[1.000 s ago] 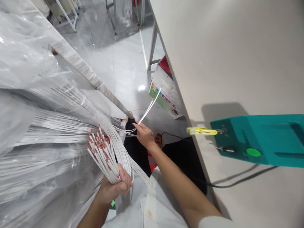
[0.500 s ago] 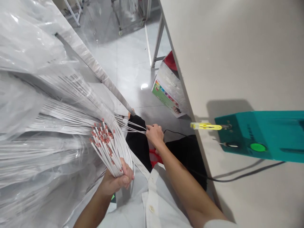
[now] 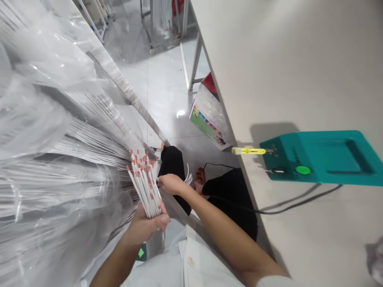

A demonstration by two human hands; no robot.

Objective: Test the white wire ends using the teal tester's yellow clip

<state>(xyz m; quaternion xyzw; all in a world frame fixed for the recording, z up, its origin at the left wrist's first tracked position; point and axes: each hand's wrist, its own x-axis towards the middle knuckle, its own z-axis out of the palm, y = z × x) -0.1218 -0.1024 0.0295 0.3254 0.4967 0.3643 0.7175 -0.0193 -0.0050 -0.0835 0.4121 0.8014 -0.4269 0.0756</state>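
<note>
The one camera rides on the person's head and faces forward and steeply down, so the shirt (image 3: 206, 263) shows along the bottom edge, with the left forearm (image 3: 116, 255) and right forearm (image 3: 221, 227) reaching up from there. It looks from close by at the white wires (image 3: 146, 187) left of centre, yet takes in a wide stretch: plastic sheeting (image 3: 36, 123) at left, the counter (image 3: 284, 71) from above at right, and floor (image 3: 164, 79) between them, farther off toward the top
</note>
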